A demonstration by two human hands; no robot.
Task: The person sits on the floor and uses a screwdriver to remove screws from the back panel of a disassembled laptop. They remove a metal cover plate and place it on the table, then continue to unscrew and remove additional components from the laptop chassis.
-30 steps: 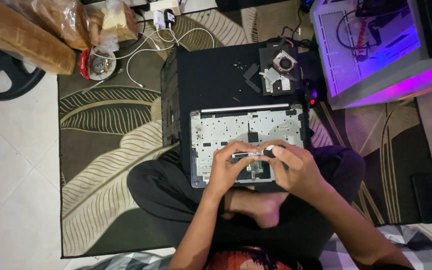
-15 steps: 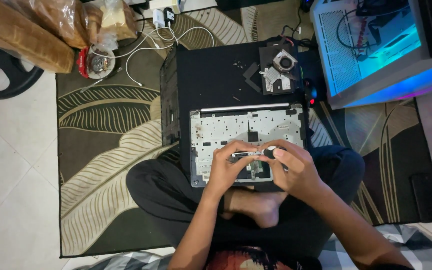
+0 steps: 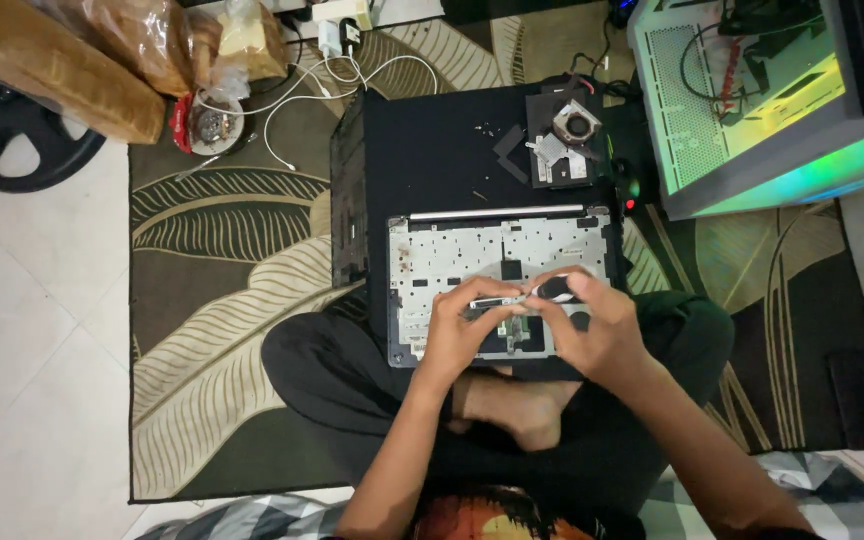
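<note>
I sit cross-legged on a leaf-patterned rug with an opened laptop case point(image 3: 497, 255) in front of me, its pale inner frame facing up. My left hand point(image 3: 462, 330) and my right hand point(image 3: 597, 325) meet over its near edge. Together they pinch a small, thin silver-and-black part point(image 3: 527, 296) held level between the fingertips. A dark board area point(image 3: 512, 335) shows just beneath the hands. A removed cooling fan with its metal fittings point(image 3: 567, 140) lies on the black surface point(image 3: 432, 150) beyond the case.
A lit computer case point(image 3: 772, 110) glowing green stands at the right. White cables and a charger point(image 3: 337, 55) lie at the top, beside a small round tin point(image 3: 214, 125), brown bags point(image 3: 82, 55) and a black weight plate point(image 3: 22, 145). White floor tiles point(image 3: 32, 350) run along the left.
The hands have stayed in almost the same place over the case. The computer case's glow has shifted from purple through blue to green.
</note>
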